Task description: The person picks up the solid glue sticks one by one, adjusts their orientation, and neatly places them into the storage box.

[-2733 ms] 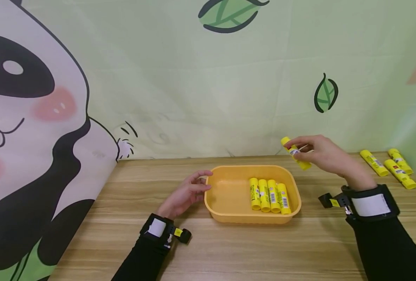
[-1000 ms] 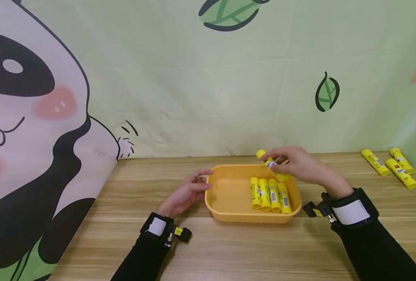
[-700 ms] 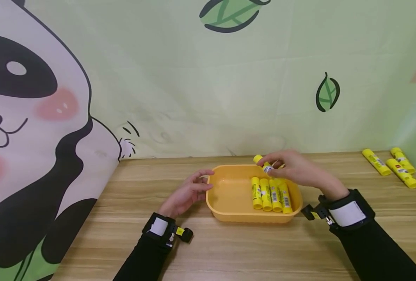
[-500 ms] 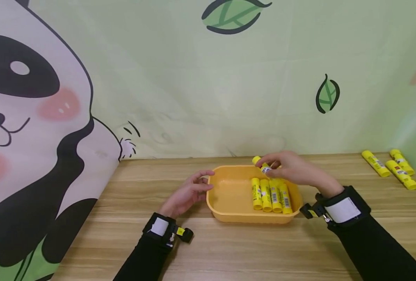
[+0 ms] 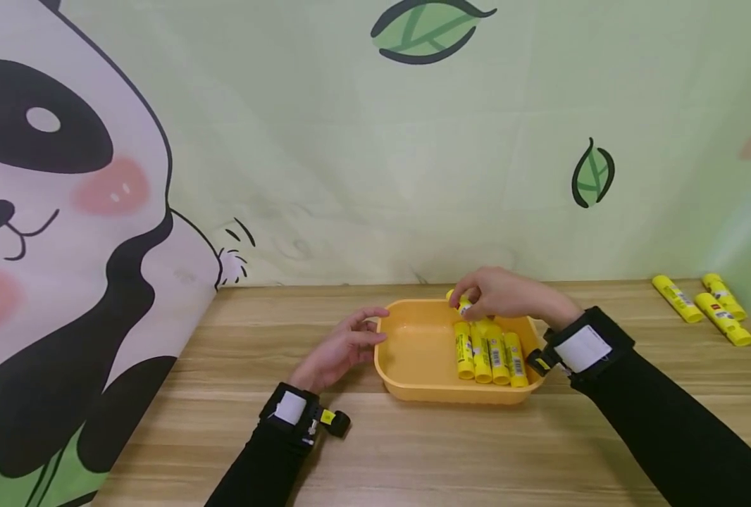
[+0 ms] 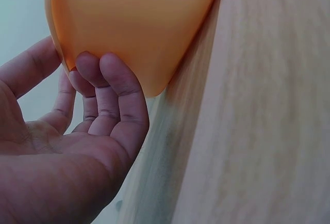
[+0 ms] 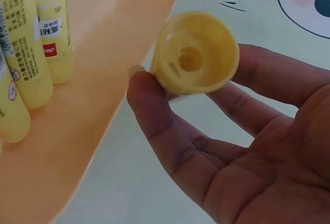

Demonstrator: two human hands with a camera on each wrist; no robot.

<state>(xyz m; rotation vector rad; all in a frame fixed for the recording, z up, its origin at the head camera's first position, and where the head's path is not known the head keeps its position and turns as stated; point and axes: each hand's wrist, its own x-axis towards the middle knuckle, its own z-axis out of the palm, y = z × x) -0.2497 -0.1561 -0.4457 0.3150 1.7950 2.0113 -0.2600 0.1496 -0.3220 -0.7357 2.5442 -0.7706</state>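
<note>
A yellow glue stick [image 5: 463, 307] is pinched between the thumb and fingers of my right hand [image 5: 505, 292], tilted over the back of the orange plastic tray [image 5: 451, 394]. In the right wrist view the hollow end of this glue stick [image 7: 196, 53] faces the camera, beside the tray wall. Several more glue sticks [image 5: 482, 355] lie side by side in the tray's right half. My left hand [image 5: 337, 348] holds the tray's left end. The left wrist view shows its fingers [image 6: 124, 84] curled against the tray's outer wall, with the thumb at the rim.
Three more yellow glue sticks [image 5: 724, 318] lie on the wooden table [image 5: 445, 451] at the far right. Behind the table hangs a pale green backdrop [image 5: 325, 176] with a panda and leaves printed on it.
My right hand has carried the glue stick leftward from the tray's right side to over its back edge, and lower. My left hand has stayed at the tray's left end.
</note>
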